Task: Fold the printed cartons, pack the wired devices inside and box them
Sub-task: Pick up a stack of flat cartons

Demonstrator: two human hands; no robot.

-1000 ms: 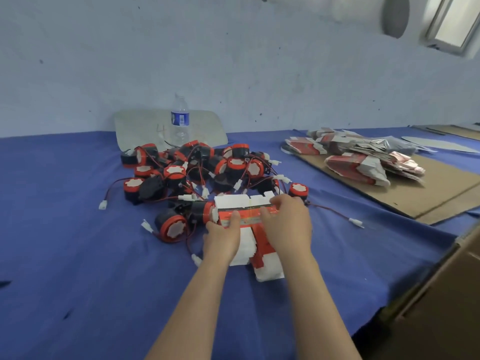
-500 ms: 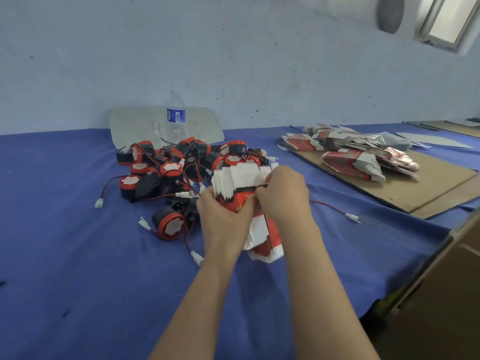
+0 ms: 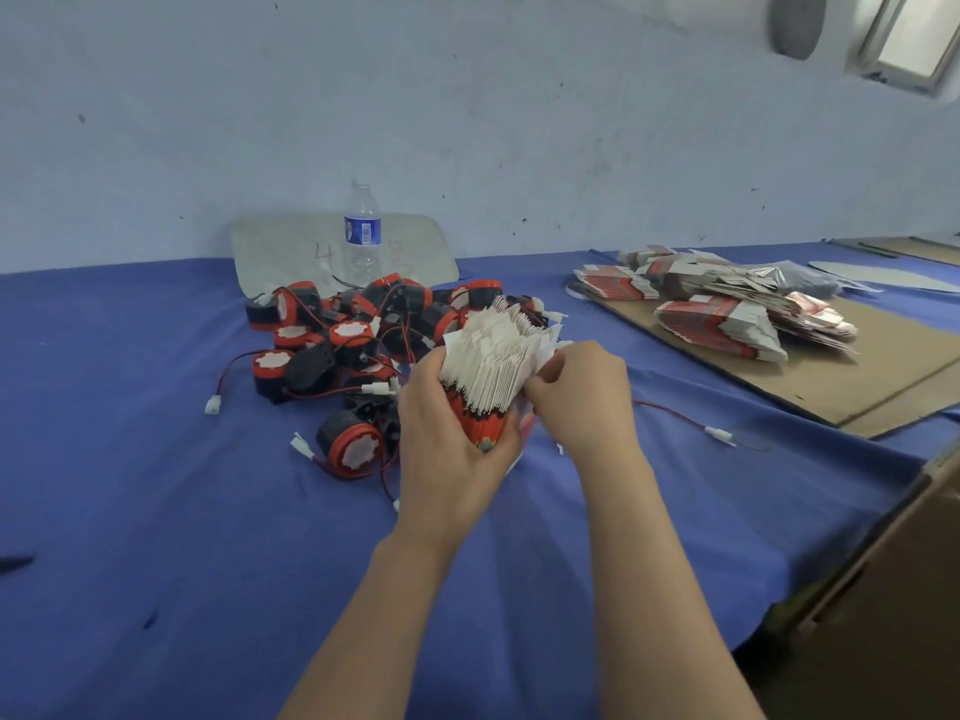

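Observation:
My left hand (image 3: 447, 439) grips a thick stack of flat red-and-white printed cartons (image 3: 491, 371), held on edge above the blue cloth with the white flaps fanned upward. My right hand (image 3: 582, 392) pinches one carton at the stack's right side. Just behind and to the left lies a heap of black-and-red round wired devices (image 3: 358, 340) with red-black leads and white plugs.
More flat cartons (image 3: 722, 309) are piled on a brown cardboard sheet (image 3: 883, 366) at the right. A water bottle (image 3: 362, 236) stands at the wall before a grey panel. A loose lead with a plug (image 3: 719, 435) lies right of my hands. A brown box edge (image 3: 883, 589) sits lower right.
The carton stack lay flat on the cloth under both hands; it has been lifted and turned on edge, my left hand wrapping its lower part and my right hand pinching at its right side.

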